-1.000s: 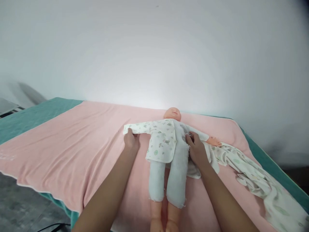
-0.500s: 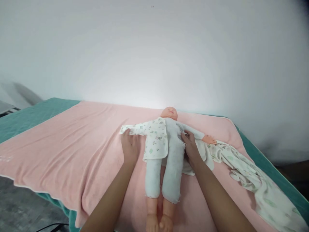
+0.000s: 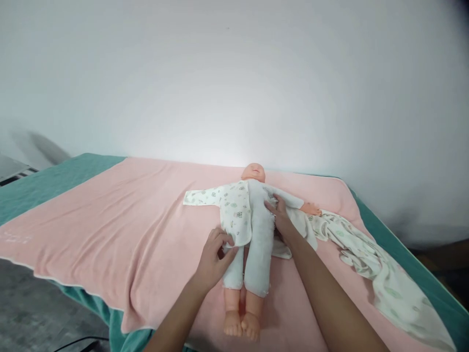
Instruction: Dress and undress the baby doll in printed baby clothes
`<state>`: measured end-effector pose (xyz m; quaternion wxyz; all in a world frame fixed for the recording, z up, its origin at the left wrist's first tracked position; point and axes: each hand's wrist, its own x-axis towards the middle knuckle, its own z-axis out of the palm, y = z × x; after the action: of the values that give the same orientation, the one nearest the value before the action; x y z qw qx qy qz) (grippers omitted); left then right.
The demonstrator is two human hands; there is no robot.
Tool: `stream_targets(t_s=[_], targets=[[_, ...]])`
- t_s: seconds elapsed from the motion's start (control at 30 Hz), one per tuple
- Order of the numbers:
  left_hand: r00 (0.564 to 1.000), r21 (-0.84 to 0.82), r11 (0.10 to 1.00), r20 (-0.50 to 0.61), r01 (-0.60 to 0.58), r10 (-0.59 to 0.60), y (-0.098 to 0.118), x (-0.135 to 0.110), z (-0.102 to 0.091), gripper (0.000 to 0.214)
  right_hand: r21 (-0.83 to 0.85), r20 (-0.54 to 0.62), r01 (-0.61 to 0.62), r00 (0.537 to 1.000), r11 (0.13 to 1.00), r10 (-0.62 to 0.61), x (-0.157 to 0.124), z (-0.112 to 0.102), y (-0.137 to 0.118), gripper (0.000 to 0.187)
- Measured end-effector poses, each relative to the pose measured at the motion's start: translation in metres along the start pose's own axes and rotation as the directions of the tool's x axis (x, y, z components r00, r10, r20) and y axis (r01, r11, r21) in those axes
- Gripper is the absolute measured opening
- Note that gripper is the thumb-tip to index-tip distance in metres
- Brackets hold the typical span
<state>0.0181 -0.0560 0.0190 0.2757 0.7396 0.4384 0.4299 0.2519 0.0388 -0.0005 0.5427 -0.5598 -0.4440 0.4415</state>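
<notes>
A baby doll [image 3: 258,264] with a white cloth body lies on its back, head toward the wall and feet toward me. A white printed baby shirt [image 3: 236,208] covers one side of its chest, its sleeve stretched out to the left. At the shirt's lower left hem, my left hand [image 3: 214,256] has its thumb and fingers drawn together on the edge. My right hand [image 3: 282,217] grips the doll's bare side below the armpit, the thumb on the torso. Some fingertips there are hidden. The shirt's other half lies partly under the doll on the right.
A pink blanket [image 3: 157,220] lies under the doll over a teal cover [image 3: 69,176]. To the right, a crumpled printed cloth [image 3: 377,264] stretches toward the near edge. A pale wall [image 3: 227,88] rises behind. Grey floor [image 3: 54,313] shows at lower left.
My left hand has moved from the shirt's left sleeve end down and right to its lower hem. My right hand stays at the doll's side. The view has shifted slightly.
</notes>
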Motion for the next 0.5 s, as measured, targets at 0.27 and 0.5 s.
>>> stream_targets(t_s=[0.27,0.5], targets=[[0.978,0.256,0.966,-0.188,-0.044,0.094,0.009,0.045,-0.003,0.016,-0.192,0.187,-0.002,0.982,0.981,0.038,0.010,0.002,-0.013,0.093],[0.990,0.549,0.825,0.045,-0.136,0.133,0.026,0.144,0.026,0.030,-0.147,0.273,0.073,0.962,0.986,-0.031,0.009,-0.007,-0.015,0.083]])
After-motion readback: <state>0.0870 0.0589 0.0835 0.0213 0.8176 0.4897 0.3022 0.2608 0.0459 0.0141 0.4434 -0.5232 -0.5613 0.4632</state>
